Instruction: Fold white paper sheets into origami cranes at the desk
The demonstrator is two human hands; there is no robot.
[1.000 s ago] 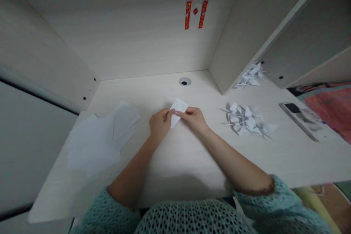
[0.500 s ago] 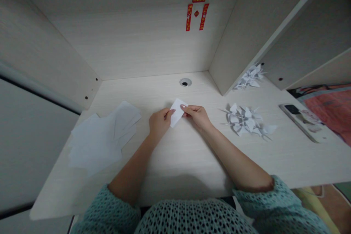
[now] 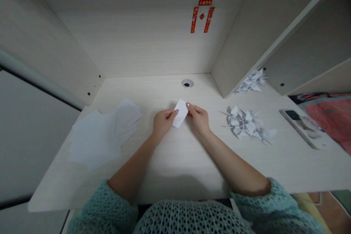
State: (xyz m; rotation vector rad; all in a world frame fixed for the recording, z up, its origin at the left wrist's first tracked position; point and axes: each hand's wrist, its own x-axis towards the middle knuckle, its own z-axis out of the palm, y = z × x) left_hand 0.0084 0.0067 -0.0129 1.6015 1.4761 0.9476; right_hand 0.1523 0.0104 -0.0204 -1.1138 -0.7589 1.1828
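Between my hands, just above the desk (image 3: 175,168), is a small folded piece of white paper (image 3: 181,114). My left hand (image 3: 163,122) pinches its left edge between thumb and fingers. At the right edge, my right hand (image 3: 199,118) grips it with the thumb on top, its other fingers partly hidden behind. Loose sheets of white paper (image 3: 95,137) lie overlapping to the left of my left hand. Right of my right hand sits a cluster of folded paper cranes (image 3: 245,122).
More paper cranes (image 3: 253,80) are heaped beside the upright divider (image 3: 233,69). A phone (image 3: 303,128) lies at the right, near a red cloth (image 3: 331,115). A round cable hole (image 3: 187,83) is set in the desk near the back panel, which bears red stickers (image 3: 205,2).
The right thumb has shifted from the middle of the folded paper to its upper right edge, and the paper looks narrower. The whole view has tilted slightly.
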